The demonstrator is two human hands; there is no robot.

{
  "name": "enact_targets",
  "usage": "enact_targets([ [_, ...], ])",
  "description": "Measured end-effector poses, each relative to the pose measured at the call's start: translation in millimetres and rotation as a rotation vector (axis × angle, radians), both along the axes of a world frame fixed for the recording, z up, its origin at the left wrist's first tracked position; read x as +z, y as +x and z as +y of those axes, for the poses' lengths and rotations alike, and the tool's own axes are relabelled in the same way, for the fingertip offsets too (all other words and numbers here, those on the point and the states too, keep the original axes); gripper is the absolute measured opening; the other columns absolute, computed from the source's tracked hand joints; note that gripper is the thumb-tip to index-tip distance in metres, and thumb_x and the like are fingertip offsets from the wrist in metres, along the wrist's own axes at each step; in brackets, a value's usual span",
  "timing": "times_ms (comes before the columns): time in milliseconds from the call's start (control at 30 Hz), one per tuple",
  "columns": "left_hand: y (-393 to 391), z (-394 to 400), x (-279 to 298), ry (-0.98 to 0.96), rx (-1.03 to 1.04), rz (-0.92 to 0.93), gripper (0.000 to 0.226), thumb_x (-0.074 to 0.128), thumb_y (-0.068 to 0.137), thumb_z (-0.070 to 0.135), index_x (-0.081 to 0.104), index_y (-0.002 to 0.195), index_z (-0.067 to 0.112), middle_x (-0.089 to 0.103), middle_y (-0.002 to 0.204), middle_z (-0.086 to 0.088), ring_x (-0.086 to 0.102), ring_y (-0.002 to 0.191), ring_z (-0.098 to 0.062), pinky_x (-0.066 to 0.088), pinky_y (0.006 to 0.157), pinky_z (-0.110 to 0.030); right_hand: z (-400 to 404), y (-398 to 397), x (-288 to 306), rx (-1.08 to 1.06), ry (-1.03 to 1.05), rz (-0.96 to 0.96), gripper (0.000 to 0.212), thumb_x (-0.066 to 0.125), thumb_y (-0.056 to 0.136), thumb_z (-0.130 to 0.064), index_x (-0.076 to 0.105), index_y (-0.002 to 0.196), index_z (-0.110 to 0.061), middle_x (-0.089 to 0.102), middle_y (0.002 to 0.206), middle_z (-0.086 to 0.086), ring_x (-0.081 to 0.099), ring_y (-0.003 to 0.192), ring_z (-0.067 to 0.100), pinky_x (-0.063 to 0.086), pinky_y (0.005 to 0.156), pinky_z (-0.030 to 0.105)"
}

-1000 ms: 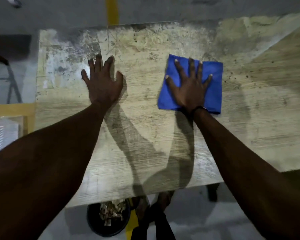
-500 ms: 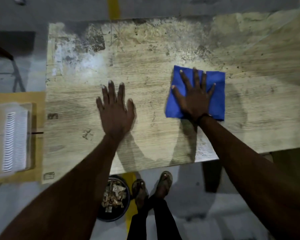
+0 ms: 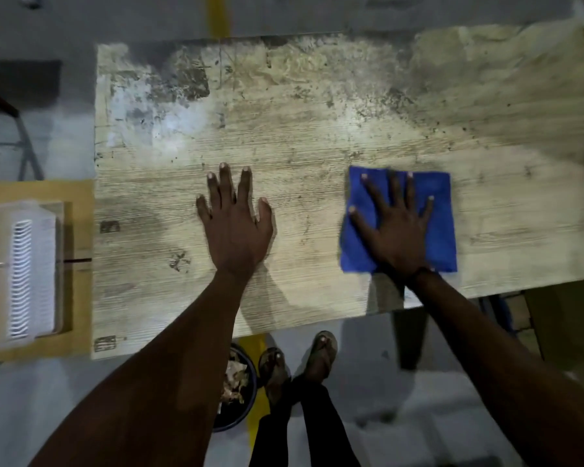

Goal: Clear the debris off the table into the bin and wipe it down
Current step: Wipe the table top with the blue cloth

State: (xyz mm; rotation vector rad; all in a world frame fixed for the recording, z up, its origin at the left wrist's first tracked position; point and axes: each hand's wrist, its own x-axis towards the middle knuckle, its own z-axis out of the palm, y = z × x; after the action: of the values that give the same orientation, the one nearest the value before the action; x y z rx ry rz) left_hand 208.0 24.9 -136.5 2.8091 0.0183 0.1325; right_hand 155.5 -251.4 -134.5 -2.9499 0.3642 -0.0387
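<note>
A worn, stained wooden table (image 3: pixel 300 123) fills the middle of the head view. A folded blue cloth (image 3: pixel 442 203) lies flat on it near the front edge, right of centre. My right hand (image 3: pixel 397 227) presses on the cloth with its fingers spread and straight. Flat on the bare wood to the left of the cloth rests my left hand (image 3: pixel 235 224), fingers straight. A dark round bin (image 3: pixel 240 399) holding scraps of debris stands on the floor below the table's front edge, partly hidden by my left forearm.
A white slatted plastic crate (image 3: pixel 24 274) sits on a yellow-brown surface (image 3: pixel 78 230) left of the table. My sandalled feet (image 3: pixel 297 362) stand beside the bin. A yellow line (image 3: pixel 218 15) runs across the grey floor beyond the table. A dark table leg (image 3: pixel 410 335) is under the front edge.
Both hands have drawn back across the table toward its front edge, the right one dragging the blue cloth with it. The view has pulled back, showing the crate and my feet.
</note>
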Motion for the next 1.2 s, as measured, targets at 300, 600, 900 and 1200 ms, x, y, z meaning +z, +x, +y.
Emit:
enact_targets([
  [300,1,1,1,0.013,0.008,-0.019,0.066,0.038,0.102,0.05,0.034,0.165,0.03,0.018,0.176,-0.005,0.016,0.163,-0.03,0.016,0.128,-0.057,82,30,-6,0.184,-0.009,-0.082,0.07,0.038,0.098,-0.079,0.031,0.162,-0.05,0.021,0.176,-0.004,0.012,0.164,0.029,0.008,0.124,0.068],
  [600,0,-2,4,-0.019,0.005,-0.012,0.067,0.038,0.102,0.051,0.033,0.165,0.029,0.017,0.176,-0.006,0.014,0.163,-0.031,0.012,0.128,-0.058,24,97,-2,-0.194,0.057,-0.023,0.076,0.03,0.096,-0.082,0.023,0.164,-0.05,0.016,0.177,0.002,0.007,0.164,0.036,0.005,0.121,0.078],
  [900,0,-1,-1,0.041,0.004,-0.054,0.066,0.041,0.103,0.048,0.034,0.165,0.028,0.02,0.176,-0.007,0.018,0.162,-0.032,0.017,0.126,-0.059,49,104,-8,0.07,0.003,-0.099,0.073,0.034,0.095,-0.083,0.032,0.161,-0.051,0.025,0.175,-0.003,0.017,0.163,0.032,0.009,0.122,0.071],
  [1200,2,0,-1,0.036,-0.003,-0.039,0.065,0.04,0.103,0.049,0.035,0.164,0.029,0.02,0.176,-0.007,0.019,0.162,-0.032,0.019,0.126,-0.059,105,-7,-8,0.307,0.019,-0.09,0.071,0.037,0.099,-0.077,0.029,0.164,-0.047,0.019,0.177,-0.002,0.009,0.164,0.03,0.004,0.125,0.068],
])
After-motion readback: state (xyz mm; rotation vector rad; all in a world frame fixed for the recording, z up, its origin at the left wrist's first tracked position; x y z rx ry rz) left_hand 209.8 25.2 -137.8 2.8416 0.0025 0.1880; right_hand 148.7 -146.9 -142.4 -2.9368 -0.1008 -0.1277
